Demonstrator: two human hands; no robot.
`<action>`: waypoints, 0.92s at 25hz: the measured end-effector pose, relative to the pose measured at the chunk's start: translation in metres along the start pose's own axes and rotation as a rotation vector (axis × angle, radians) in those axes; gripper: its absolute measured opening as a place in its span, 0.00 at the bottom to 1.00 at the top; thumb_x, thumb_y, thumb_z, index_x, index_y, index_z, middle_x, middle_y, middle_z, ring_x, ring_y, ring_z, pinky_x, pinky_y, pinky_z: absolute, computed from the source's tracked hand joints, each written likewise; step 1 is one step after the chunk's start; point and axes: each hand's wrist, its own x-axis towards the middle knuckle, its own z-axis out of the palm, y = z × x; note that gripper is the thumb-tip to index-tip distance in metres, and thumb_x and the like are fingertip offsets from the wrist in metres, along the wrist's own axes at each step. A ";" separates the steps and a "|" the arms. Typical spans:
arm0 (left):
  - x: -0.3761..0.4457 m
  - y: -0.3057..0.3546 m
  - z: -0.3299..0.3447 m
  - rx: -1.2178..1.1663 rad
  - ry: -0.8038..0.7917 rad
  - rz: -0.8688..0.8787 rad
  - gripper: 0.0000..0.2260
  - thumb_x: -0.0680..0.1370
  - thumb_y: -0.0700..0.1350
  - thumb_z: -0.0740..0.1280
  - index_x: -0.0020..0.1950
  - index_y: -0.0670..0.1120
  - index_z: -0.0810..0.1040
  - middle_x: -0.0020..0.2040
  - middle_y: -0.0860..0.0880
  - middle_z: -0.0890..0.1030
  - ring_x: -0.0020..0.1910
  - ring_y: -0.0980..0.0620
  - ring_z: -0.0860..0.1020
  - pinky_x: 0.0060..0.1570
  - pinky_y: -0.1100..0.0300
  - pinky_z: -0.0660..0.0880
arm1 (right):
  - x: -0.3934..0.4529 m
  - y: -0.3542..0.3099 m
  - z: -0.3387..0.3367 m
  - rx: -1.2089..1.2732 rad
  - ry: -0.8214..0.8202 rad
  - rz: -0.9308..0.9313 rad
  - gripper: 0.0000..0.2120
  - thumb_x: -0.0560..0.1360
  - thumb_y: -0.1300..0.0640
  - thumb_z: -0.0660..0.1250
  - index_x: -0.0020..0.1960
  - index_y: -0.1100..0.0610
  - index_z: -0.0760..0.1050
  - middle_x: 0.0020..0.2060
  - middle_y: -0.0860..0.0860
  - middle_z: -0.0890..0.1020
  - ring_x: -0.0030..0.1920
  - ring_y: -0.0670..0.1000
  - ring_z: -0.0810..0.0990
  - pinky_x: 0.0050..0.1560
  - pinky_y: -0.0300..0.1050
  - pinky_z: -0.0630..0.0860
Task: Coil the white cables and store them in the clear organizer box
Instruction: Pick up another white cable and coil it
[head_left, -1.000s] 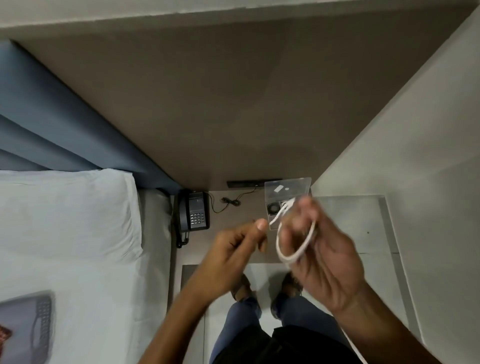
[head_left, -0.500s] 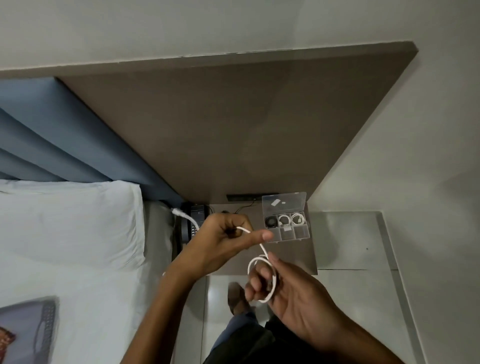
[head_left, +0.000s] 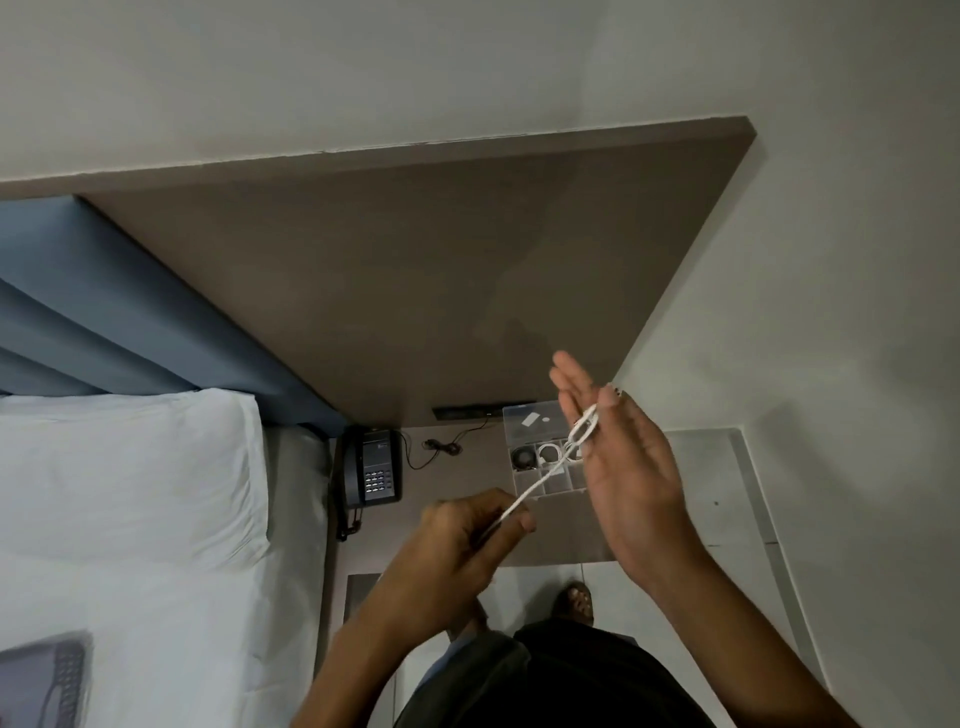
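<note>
Head view. Right hand is raised at centre right of frame, palm facing left, fingers mostly straight and spread loosely; a small loop of the white cable sits pinched between thumb and forefingers near the fingertips. From that loop the cable runs taut down-left to the left hand, lower centre, which is curled into a fist around the cable's other end, thumb pressed on top.

Clear organizer box lies behind the hands on the brown nightstand, centre of frame, lid open and tilted back against the panel. Front compartments look bare; the back row holds a dark round item on the left and a coiled white cable in the middle; the right side is hidden by the right hand. The held cable is above the box, not in it.

Black desk phone sits at the nightstand's left, a thin black cord beside it. White pillow fills the left of frame, blue headboard above it. A foot in a sandal shows on the tiled floor at lower centre.
</note>
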 end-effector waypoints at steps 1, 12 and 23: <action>0.000 0.007 -0.007 0.017 -0.008 -0.002 0.08 0.87 0.53 0.66 0.51 0.55 0.82 0.34 0.53 0.78 0.30 0.57 0.75 0.32 0.64 0.72 | 0.000 0.004 -0.003 -0.340 0.005 -0.131 0.15 0.90 0.48 0.53 0.69 0.43 0.77 0.76 0.41 0.76 0.73 0.36 0.76 0.72 0.37 0.74; 0.044 0.038 -0.070 0.291 0.217 0.189 0.23 0.76 0.71 0.71 0.41 0.51 0.80 0.31 0.52 0.80 0.29 0.53 0.81 0.31 0.52 0.80 | -0.022 0.013 -0.032 0.045 -0.536 0.358 0.17 0.88 0.47 0.62 0.65 0.58 0.81 0.40 0.49 0.83 0.48 0.50 0.85 0.57 0.43 0.82; 0.038 0.024 0.022 0.118 0.078 0.031 0.14 0.91 0.53 0.55 0.54 0.51 0.77 0.36 0.51 0.84 0.33 0.58 0.78 0.39 0.60 0.76 | 0.003 -0.032 -0.010 1.101 -0.226 0.294 0.12 0.90 0.59 0.53 0.71 0.61 0.67 0.78 0.66 0.73 0.81 0.65 0.69 0.85 0.58 0.63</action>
